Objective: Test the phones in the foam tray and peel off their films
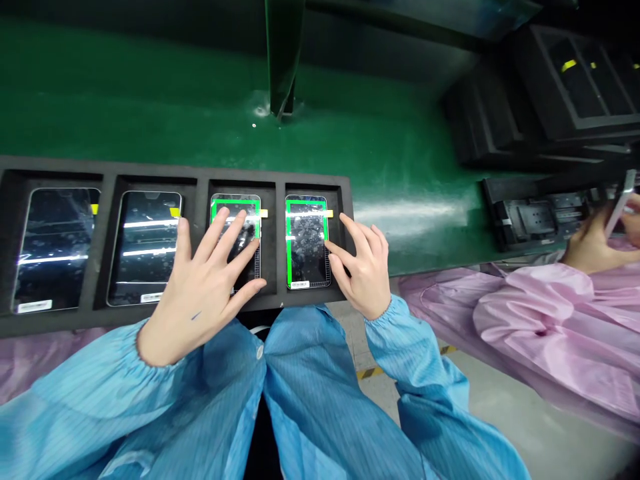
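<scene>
A green-coated tabletop runs across the view, and a dark green upright post is fixed at its far side. Black stacked trays and a black fixture are placed toward the right. A co-worker in a pink smock is seen at the right, and the co-worker's hand is curled around a silver-edged phone.

Along the near edge of the tabletop, a black foam tray is laid, divided into four compartments. One smartphone is seated screen-up in each compartment. The person's blue sleeves are gathered at elastic cuffs just behind the hands.

The left hand is held widely spread, with its fingers laid across the third smartphone from the left. Its little finger is placed just beside the second smartphone. The right hand is loosely spread and curved, with nothing pinched. Its thumb and index finger are set against the right edge of the fourth smartphone, while the other fingers are kept over the tray wall.

A bright green outline is shown along the top and left of the third and fourth screens, and a small yellow tab projects from each. The leftmost smartphone is left untouched, with a small white label at its lower edge.
</scene>
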Available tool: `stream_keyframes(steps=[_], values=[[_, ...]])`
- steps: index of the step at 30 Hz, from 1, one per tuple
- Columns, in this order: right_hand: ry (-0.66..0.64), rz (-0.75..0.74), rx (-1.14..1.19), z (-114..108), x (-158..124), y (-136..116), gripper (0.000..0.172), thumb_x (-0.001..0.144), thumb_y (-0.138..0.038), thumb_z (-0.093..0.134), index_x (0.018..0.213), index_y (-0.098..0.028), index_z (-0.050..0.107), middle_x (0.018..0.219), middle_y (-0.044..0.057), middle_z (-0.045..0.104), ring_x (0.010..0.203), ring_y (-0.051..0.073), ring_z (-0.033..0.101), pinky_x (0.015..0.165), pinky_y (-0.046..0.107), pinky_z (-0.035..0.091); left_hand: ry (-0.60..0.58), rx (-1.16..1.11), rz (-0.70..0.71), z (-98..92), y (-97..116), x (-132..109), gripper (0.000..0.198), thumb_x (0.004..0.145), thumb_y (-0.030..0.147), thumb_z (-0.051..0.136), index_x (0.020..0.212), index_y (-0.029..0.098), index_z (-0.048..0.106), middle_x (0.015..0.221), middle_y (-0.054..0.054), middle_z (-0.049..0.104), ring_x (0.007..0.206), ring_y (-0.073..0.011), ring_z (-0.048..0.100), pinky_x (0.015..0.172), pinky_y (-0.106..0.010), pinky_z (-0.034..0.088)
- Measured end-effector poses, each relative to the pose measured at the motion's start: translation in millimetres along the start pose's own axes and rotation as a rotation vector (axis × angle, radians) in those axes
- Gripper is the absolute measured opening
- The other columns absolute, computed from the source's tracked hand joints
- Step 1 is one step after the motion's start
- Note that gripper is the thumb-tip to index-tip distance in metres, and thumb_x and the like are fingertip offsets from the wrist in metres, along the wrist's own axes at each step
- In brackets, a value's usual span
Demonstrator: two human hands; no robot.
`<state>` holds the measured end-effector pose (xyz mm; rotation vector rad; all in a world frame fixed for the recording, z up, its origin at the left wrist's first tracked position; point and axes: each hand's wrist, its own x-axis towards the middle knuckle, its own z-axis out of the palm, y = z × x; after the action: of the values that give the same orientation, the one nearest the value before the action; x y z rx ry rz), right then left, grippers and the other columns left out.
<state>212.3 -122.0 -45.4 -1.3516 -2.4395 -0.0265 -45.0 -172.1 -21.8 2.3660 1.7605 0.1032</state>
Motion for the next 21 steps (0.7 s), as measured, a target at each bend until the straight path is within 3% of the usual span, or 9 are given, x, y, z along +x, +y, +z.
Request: stream_keyframes(steps=[21], values=[[-0.003,-0.018,0.039,-6.8,-17.3,-8.4,0.028,0.096,-0.026,0.048,0.1,-0.023,0.075,0.144,0.006,0.055,0.126,0.024,0.051,0.114,0.049,0.035,-0.017,-0.07,-0.016,2.3,8.8,-22.6,0.06,0.096,0.056,0.029,0.143,0.022,0.045,0.163,-0.009,0.013,0.153,-0.0311,0.005,0.122,-0.066,-0.003]])
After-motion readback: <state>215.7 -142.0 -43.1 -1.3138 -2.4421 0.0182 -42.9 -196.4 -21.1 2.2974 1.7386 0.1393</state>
